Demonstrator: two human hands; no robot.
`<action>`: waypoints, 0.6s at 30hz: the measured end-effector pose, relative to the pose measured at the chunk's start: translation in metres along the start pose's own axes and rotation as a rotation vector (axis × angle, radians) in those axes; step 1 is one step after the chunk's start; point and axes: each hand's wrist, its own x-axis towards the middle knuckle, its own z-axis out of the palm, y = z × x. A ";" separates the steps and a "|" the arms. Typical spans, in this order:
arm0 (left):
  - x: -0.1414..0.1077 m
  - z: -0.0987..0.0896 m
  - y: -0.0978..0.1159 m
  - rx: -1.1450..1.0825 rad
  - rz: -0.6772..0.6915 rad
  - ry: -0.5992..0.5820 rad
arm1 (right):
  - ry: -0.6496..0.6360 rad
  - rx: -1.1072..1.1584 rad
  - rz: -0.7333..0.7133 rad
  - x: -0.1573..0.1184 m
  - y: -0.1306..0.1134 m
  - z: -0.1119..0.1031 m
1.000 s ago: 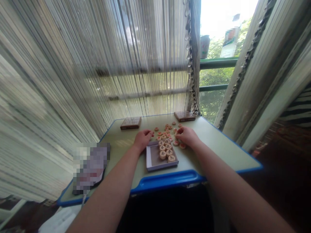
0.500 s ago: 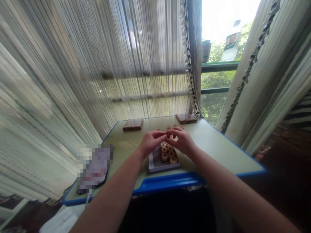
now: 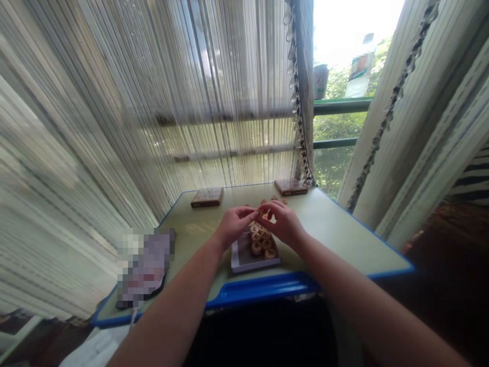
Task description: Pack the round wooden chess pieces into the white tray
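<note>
Above the far end of a shallow box (image 3: 240, 261), my left hand (image 3: 234, 226) and my right hand (image 3: 286, 223) meet at the fingertips. Pinched between them is a small round wooden Chinese chess piece (image 3: 260, 213), partly hidden by the fingers. Thumb and forefinger of each hand are closed on it. Inside the box, several more round wooden pieces (image 3: 256, 248) with dark characters lie along the right side, some in stacks. A few loose pieces (image 3: 274, 198) rest on the table beyond my right hand. The box's far end is covered by my hands.
The pale table (image 3: 328, 244) has a blue edge and a blue front tray (image 3: 263, 288). Two flat brown boxes (image 3: 207, 197) (image 3: 291, 187) lie at its back corners. A blurred-out phone (image 3: 147, 267) with a white cable is at the left. String curtains (image 3: 229, 76) hang behind.
The whole view has shifted slightly. My hands stay together over the box, and the piece between my fingertips now shows more clearly.
</note>
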 end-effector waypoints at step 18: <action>0.000 -0.008 0.010 -0.005 -0.070 0.077 | -0.060 -0.009 -0.057 -0.001 -0.001 -0.005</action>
